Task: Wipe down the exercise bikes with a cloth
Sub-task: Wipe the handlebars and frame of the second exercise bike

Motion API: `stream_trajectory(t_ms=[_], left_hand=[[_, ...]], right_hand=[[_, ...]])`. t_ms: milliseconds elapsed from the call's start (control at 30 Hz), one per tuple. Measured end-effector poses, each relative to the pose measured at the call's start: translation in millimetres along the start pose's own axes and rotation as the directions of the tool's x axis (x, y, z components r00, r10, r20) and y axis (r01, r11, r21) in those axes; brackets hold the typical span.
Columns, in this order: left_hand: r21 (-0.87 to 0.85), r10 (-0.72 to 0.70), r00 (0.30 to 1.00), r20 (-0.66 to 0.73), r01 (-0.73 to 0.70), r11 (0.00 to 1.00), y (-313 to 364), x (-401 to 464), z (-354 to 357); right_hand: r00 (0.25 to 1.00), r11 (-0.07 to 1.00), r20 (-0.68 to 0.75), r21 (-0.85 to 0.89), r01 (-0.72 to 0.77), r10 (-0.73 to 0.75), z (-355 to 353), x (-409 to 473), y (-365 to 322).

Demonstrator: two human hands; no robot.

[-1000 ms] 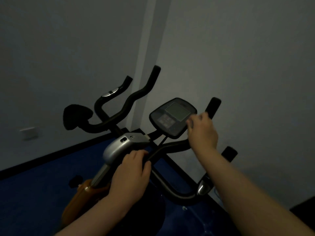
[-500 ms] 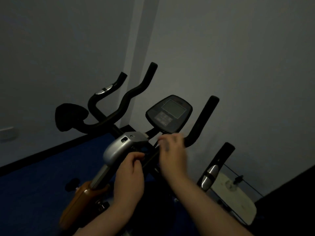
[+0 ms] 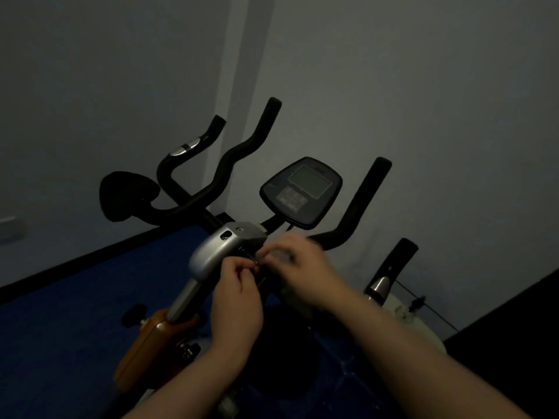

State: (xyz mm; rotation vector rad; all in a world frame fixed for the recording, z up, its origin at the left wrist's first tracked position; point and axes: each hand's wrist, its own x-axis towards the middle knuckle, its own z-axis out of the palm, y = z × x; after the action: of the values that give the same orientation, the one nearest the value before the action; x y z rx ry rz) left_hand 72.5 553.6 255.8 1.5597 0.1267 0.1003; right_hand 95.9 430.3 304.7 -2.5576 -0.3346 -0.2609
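Dim room. Nearest exercise bike (image 3: 230, 252) sits center frame w/ a silver stem housing (image 3: 217, 249); everything below is placed relative to that housing.

Left hand (image 3: 239, 300) is just below-right of the housing, fingers (image 3: 242, 267) curled together around something small and dark at the bar clamp; can't tell what it is. Right hand (image 3: 302, 267) is right of the housing, touching or nearly touching the left hand's fingertips; it's motion-blurred, so can't tell if its fingers are apart or pinching. No cloth can be made out in either hand.

Console (image 3: 301, 192) w/ grey screen stands up-right of the housing. Black handlebar (image 3: 357, 213) rises farther right, another bar (image 3: 230, 164) up-left. Orange frame (image 3: 148, 349) is below-left, over the blue floor (image 3: 75, 313). Dark pad (image 3: 127, 195) of a 2nd bike is left of the housing, near the grey wall (image 3: 423, 86). White flywheel cover (image 3: 402, 316) is far right, low.
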Motion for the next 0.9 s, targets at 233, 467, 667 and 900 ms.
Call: stream_trajectory(t_ms=[233, 467, 667, 900], left_hand=[[-0.009, 0.015, 1.0, -0.012, -0.015, 1.0, -1.2, -0.5, 2.3], [0.303, 0.067, 0.979, 0.191, -0.123, 0.945, 23.0, 14.7, 3.2], [0.427, 0.145, 0.942, 0.303, -0.27, 0.863, 46.8, 51.5, 73.3], [0.654, 0.252, 0.951, 0.182, -0.308, 0.691, 32.3, 36.4, 97.8]], right_hand=[[0.849, 0.951, -0.478, -0.083, -0.298, 0.224, 7.4, 3.3, 22.3], [0.949, 0.998, -0.31, 0.039, -0.042, 0.052, -65.8, 11.9, 36.7], [0.755, 0.979, -0.654, -0.178, -0.098, -0.043, -157.3, 74.9, 82.2], [0.871, 0.724, -0.28, -0.679, 0.117, -0.403, -157.8, 61.2, 114.9]])
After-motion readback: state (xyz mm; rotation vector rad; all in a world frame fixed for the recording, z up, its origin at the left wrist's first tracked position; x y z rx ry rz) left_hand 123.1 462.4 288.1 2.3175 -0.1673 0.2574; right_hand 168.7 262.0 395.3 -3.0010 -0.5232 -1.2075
